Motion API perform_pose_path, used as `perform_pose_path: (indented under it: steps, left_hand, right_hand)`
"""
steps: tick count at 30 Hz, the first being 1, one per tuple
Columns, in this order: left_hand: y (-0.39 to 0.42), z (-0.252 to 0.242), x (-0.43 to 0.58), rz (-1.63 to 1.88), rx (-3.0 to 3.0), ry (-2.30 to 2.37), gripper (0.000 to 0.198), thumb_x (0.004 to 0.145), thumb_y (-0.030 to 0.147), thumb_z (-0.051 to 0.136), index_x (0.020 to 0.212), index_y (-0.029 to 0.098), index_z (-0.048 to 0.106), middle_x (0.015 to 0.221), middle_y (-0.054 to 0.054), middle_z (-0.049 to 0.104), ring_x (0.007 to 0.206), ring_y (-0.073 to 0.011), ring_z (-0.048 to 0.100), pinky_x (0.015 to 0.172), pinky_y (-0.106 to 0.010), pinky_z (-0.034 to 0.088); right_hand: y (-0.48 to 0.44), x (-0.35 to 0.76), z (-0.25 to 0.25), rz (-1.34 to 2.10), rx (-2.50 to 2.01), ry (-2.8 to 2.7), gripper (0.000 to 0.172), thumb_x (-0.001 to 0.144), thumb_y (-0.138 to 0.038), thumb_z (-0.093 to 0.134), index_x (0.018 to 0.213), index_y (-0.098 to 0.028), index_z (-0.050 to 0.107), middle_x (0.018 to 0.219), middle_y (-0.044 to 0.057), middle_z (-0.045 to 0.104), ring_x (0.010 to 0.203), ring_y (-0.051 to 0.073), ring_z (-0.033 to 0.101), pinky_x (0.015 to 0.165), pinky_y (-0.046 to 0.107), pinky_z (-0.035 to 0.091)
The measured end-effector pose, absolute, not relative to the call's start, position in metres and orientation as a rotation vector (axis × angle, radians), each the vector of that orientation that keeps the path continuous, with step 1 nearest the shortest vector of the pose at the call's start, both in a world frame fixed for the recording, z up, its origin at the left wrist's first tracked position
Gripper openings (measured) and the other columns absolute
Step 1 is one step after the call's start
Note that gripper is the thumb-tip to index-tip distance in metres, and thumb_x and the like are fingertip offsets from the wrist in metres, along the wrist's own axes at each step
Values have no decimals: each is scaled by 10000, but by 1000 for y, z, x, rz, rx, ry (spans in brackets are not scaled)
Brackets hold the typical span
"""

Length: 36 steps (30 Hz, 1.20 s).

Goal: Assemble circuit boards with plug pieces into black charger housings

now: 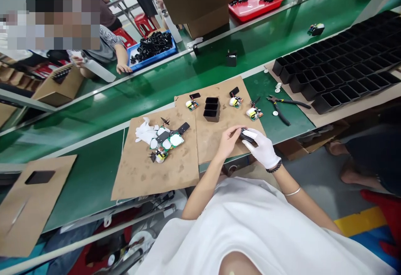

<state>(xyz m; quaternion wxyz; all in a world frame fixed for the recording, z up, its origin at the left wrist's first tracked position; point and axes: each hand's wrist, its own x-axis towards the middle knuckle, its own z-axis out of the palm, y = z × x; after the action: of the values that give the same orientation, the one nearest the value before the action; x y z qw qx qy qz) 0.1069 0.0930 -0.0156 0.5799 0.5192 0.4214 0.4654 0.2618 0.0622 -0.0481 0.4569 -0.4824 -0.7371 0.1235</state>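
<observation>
Black piece point(246, 138) partly hidden by right hand point(262, 148)

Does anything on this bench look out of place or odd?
A few small white discs lie scattered around the pliers, unlike the neat rows of black cases beside them. The cardboard under the jumbled circuit boards has dark stains. Only the right hand is gloved; the left hand is bare.

Loose white top point(250, 220), soft folds across front. Right hand point(257, 145) in white glove point(265, 154) — dark beaded bracelet point(274, 167) at cuff, slim pale bangle point(292, 192) higher on forearm point(308, 207). Left hand point(228, 142) bare.
</observation>
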Motion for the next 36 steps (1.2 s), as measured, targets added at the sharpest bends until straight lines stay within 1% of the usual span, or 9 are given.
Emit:
perform_pose_path:
  steps: [8, 14, 17, 20, 26, 29, 32, 34, 36]
  left_hand:
    - [97, -19, 104, 1090, 1219, 912, 295, 862, 446, 658, 987, 197, 756, 1020, -64, 769, 997, -200, 690, 950, -318, 508]
    - [94, -24, 109, 1152, 1459, 1007, 245, 953, 298, 504, 985, 197, 724, 1006, -57, 758, 947, -172, 690, 870, -287, 529]
    - [90, -27, 112, 1196, 1703, 1073, 274, 956, 190, 428, 1007, 196, 697, 1045, -65, 746, 998, -175, 686, 918, -304, 523]
    - [87, -28, 114, 1197, 1851, 1115, 291, 949, 136, 387, 1041, 194, 657, 1088, -79, 731, 1067, -182, 678, 973, -325, 518]
    - [79, -25, 118, 1078, 1917, 1258, 305, 940, 103, 355, 1087, 206, 601, 1186, -99, 700, 1171, -207, 650, 1025, -364, 514]
    - [74, -21, 120, 1016, 1900, 1340, 319, 933, 100, 357, 1117, 211, 593, 1218, -99, 691, 1164, -221, 651, 996, -370, 522]
    - [72, -18, 122, 1027, 1800, 1360, 292, 952, 140, 363, 1093, 215, 608, 1216, -93, 694, 1168, -226, 647, 995, -367, 508]
    - [74, -18, 122, 1070, 1668, 1315, 252, 983, 223, 382, 1058, 222, 622, 1185, -82, 704, 1153, -224, 650, 1002, -358, 495]
    - [78, -19, 122, 1112, 1517, 1232, 237, 993, 340, 424, 1054, 226, 623, 1130, -76, 715, 1112, -224, 659, 1003, -355, 484]
  right_hand:
    - [61, 260, -46, 244, -1185, -1807, 289, 900, -267, 632, 1184, -226, 665, 1198, 107, 714, 1096, 238, 700, 934, 388, 604]
    - [61, 259, -47, 268, -1203, -1795, 311, 899, -275, 634, 1205, -224, 653, 1199, 107, 713, 1098, 241, 697, 939, 401, 599]
    - [62, 259, -47, 296, -1217, -1804, 300, 911, -283, 619, 1206, -237, 650, 1214, 95, 709, 1122, 238, 689, 962, 397, 590]
    - [62, 259, -49, 346, -1254, -1804, 308, 918, -291, 594, 1219, -245, 639, 1236, 84, 702, 1144, 241, 680, 991, 403, 576]
    - [59, 257, -52, 294, -1434, -1750, 564, 878, -349, 636, 1398, -181, 497, 1221, 137, 706, 1016, 285, 730, 853, 396, 619]
    - [58, 256, -52, 309, -1483, -1792, 532, 890, -334, 609, 1395, -204, 506, 1237, 122, 700, 1032, 270, 726, 849, 367, 615]
    - [60, 255, -51, 286, -1404, -1788, 430, 908, -328, 585, 1324, -222, 571, 1252, 109, 691, 1106, 259, 696, 919, 381, 596]
    - [62, 255, -50, 279, -1326, -1787, 323, 917, -318, 577, 1224, -236, 637, 1231, 102, 697, 1129, 250, 682, 968, 396, 577]
    - [64, 257, -46, 294, -1284, -1809, 249, 916, -309, 584, 1138, -247, 679, 1197, 94, 710, 1114, 242, 687, 971, 395, 576]
